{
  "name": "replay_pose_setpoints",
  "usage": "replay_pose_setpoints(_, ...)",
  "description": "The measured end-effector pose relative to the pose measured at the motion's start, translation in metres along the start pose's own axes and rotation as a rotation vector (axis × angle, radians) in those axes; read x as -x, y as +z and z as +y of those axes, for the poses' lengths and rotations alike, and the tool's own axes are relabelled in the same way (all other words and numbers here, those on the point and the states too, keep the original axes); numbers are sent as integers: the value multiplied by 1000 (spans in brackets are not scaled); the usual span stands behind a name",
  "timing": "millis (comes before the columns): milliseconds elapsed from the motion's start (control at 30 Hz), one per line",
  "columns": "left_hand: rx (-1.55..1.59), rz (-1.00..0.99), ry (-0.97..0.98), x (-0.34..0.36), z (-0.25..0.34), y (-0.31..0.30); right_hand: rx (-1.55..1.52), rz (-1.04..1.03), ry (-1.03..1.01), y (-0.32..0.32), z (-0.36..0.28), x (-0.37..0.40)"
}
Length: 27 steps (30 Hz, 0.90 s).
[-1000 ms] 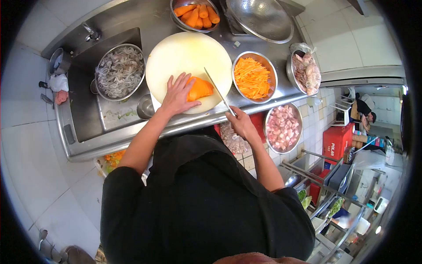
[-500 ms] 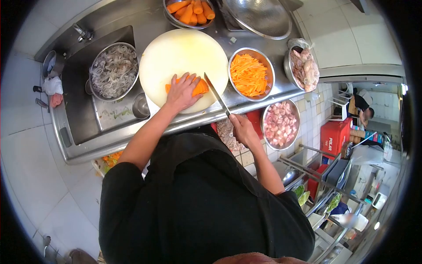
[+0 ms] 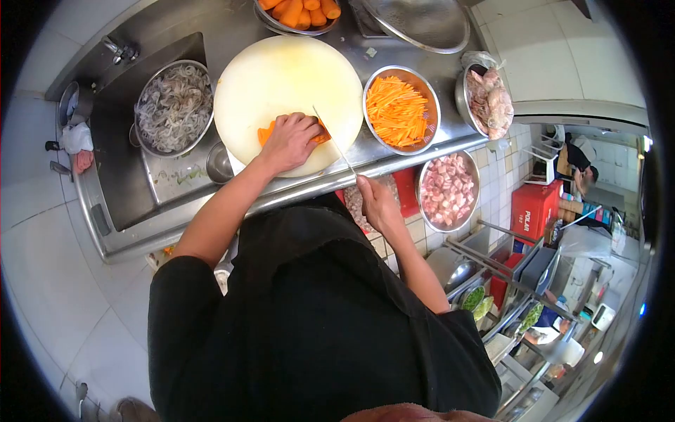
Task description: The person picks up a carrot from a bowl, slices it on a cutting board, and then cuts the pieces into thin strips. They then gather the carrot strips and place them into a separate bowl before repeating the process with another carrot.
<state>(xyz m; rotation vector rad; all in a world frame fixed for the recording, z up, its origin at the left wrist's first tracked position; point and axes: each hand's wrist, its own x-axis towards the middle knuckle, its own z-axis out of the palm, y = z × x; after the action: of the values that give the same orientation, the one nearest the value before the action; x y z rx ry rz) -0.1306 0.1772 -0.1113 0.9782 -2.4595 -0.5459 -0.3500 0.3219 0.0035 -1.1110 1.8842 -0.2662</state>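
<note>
On the round white cutting board [image 3: 285, 70], my left hand [image 3: 290, 144] presses down with curled fingers on sliced carrot [image 3: 266, 132], hiding most of it. My right hand [image 3: 380, 204] is closed around the handle of a knife [image 3: 339, 150]. Its blade is seen nearly edge-on, at the right end of the carrot under my left fingertips. Just right of the board stands a steel bowl of carrot strips [image 3: 397, 112]. Behind the board is a bowl of whole peeled carrots [image 3: 302, 13].
A bowl of grey-white strips [image 3: 174, 109] sits in the sink [image 3: 112, 155] at left. Bowls of raw meat [image 3: 490, 105] and pink meat cubes [image 3: 448, 191] stand at right. A metal rack [image 3: 485, 257], a red cooler [image 3: 532, 211] and another person [image 3: 582, 165] are farther right.
My left fingers have gone from lying flatter to curled over the carrot. The knife has turned edge-on and moved against the carrot's right end. The whole view has shifted slightly.
</note>
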Motion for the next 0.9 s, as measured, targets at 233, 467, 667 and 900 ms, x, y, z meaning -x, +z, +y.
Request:
replay_pose_setpoints(233,-17,-41,-45,0,3,0,105,72,-112,10,2,-19)
replay_pose_setpoints(467,23,4,-45,0,1,2,112,60,-101,3,2,-17)
replay_pose_setpoints(667,66,11,-29,2,1,0,162,44,-64,7,-16,-25)
replay_pose_setpoints(900,110,67,-19,5,2,3,163,76,-81,17,-5,-24)
